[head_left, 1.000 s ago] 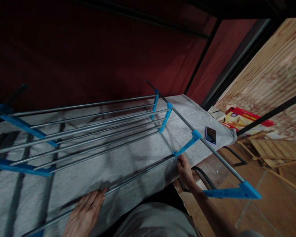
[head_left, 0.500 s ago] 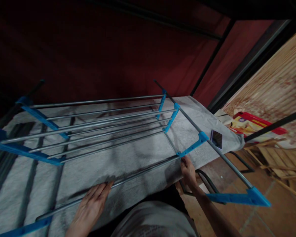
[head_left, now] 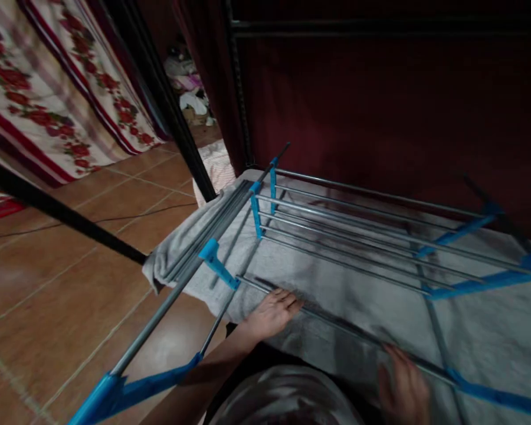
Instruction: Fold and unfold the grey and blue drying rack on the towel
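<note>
A clothes drying rack with blue plastic brackets (head_left: 220, 268) and grey metal tubes lies on a grey cloth-covered surface (head_left: 336, 348). My left hand (head_left: 277, 310) is closed over the near metal tube (head_left: 347, 324), close to its left end, by a blue bracket. Farther right along the same tube is my right hand (head_left: 405, 383), slightly blurred. Its fingertips touch the tube, and its thumb stands apart on the near side. Behind both hands, several parallel tubes (head_left: 336, 239) run between the rack's blue side pieces.
Loose grey tubes (head_left: 210, 230) lie in a bundle at the surface's left end. Dark metal posts (head_left: 172, 100) stand at the left, before a floral curtain (head_left: 48, 100). A dark red cloth (head_left: 380, 106) hangs behind. A cable (head_left: 128, 217) crosses the tiled floor (head_left: 84, 265).
My view has swung left, showing the rack's other end, the curtain and the floor. My left hand now holds the tube near its left end. My right hand has left the tube's right-end bracket.
</note>
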`<act>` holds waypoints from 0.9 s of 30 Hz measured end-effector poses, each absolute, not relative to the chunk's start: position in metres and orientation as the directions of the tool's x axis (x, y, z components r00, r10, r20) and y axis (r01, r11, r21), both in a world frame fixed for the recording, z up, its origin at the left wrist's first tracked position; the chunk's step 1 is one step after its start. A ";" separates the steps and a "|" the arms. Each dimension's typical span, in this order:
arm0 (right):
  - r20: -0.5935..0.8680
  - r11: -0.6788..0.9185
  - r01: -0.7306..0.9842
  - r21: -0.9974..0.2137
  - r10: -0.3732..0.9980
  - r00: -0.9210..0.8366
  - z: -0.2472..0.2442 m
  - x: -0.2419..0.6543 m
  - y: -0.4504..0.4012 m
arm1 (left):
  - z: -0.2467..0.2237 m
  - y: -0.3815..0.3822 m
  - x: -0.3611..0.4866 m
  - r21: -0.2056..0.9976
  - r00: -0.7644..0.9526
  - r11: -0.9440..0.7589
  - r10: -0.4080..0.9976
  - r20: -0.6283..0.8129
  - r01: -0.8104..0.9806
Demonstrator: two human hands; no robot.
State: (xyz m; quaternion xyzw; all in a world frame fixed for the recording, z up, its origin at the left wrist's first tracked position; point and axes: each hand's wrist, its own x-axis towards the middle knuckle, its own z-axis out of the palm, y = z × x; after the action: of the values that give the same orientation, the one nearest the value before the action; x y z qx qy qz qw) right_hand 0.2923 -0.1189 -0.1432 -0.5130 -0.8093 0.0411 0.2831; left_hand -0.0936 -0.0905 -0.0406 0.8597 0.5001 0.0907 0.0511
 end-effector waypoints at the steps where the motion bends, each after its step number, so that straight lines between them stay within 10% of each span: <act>1: 0.438 0.504 0.809 -0.302 0.827 -0.352 -0.133 0.265 -0.112 | -0.039 -0.091 -0.093 0.180 0.478 -0.490 0.872 0.109 0.853; 9: 0.227 0.694 0.688 -0.213 0.720 -0.656 -0.102 0.178 -0.073 | -0.045 -0.115 -0.093 0.317 0.336 -0.440 0.881 0.333 0.840; 16: 0.249 0.723 0.657 -0.212 0.691 -0.679 -0.117 0.191 -0.070 | -0.087 -0.147 -0.147 0.744 -0.710 0.241 0.573 0.409 0.624; 27: 0.288 0.728 0.640 -0.247 0.686 -0.668 -0.122 0.190 -0.065 | -0.093 -0.116 -0.172 0.861 -0.747 0.235 0.628 0.220 0.451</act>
State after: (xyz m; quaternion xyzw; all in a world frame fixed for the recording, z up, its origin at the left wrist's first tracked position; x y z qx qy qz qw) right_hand 0.1900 -0.0647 -0.1219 -0.3637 -0.9112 0.0627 0.1832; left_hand -0.1722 -0.1158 -0.0928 0.3454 0.7810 0.5132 0.0858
